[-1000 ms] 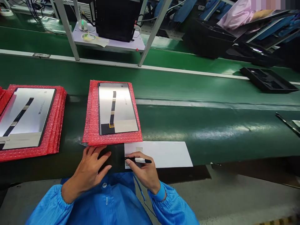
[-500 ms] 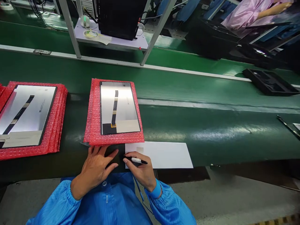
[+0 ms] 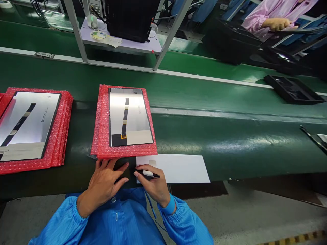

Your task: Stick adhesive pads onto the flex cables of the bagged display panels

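Observation:
My right hand (image 3: 153, 185) is closed in a pinch on black tweezers (image 3: 149, 174), their tip at the left end of a white sheet (image 3: 178, 168) lying on the belt's near edge. A small grey patch (image 3: 152, 163) sits on that sheet just beyond the fingers. My left hand (image 3: 104, 183) lies with fingers spread on a dark strip beside the sheet, just below a stack of red bubble wrap (image 3: 102, 136). On that stack rests a silver display panel (image 3: 129, 115), back up, with a black flex cable (image 3: 124, 117).
A second panel (image 3: 24, 126) on red bubble wrap lies at the left. The green conveyor belt (image 3: 230, 136) runs across. A black tray (image 3: 293, 89) sits far right. A metal rack (image 3: 122, 42) with equipment stands beyond. Another person's hand (image 3: 277, 23) works at the top right.
My left hand slid a little forward and right toward the red stack. My right hand with the tweezers shifted slightly left. The view tilted a bit.

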### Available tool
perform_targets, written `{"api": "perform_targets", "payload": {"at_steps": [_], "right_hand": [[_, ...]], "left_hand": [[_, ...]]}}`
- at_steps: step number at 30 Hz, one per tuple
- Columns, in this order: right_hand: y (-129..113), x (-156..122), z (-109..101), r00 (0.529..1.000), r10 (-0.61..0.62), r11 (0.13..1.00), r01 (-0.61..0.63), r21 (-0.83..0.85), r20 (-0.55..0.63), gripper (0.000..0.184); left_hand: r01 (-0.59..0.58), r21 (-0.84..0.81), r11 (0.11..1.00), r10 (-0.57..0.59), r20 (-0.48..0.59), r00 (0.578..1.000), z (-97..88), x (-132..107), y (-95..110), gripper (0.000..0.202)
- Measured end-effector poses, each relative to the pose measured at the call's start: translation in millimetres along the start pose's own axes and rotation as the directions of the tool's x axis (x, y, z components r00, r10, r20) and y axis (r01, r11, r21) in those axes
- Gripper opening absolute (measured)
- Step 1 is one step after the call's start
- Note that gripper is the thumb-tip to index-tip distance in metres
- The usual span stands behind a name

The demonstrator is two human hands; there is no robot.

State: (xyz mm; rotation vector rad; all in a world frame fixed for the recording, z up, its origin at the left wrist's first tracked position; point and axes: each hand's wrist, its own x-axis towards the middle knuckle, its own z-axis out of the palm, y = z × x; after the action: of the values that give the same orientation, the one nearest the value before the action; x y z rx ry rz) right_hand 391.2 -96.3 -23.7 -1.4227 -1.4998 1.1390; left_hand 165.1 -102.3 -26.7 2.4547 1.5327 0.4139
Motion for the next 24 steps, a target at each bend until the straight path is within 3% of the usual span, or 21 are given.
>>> {"api": "perform_targets", "payload": {"at_steps": [13,24], "right_hand": [[0.7,1.8,-1.1,0.999,0.041,0.999,-0.041,-0.002,0.029,0.009],[2.0,2.2,-1.6,0.999,0.034,0.999,-0.034,0.001,0.028,0.011]], "left_hand": [[0.019,0.024,1.000,-0.020,0.048,0.999,1.6,-1.0,-0.1,0.045],[-0.008,0.020,1.000,0.008,0.018,1.000,3.7,-1.6,-2.1,0.045]]}}
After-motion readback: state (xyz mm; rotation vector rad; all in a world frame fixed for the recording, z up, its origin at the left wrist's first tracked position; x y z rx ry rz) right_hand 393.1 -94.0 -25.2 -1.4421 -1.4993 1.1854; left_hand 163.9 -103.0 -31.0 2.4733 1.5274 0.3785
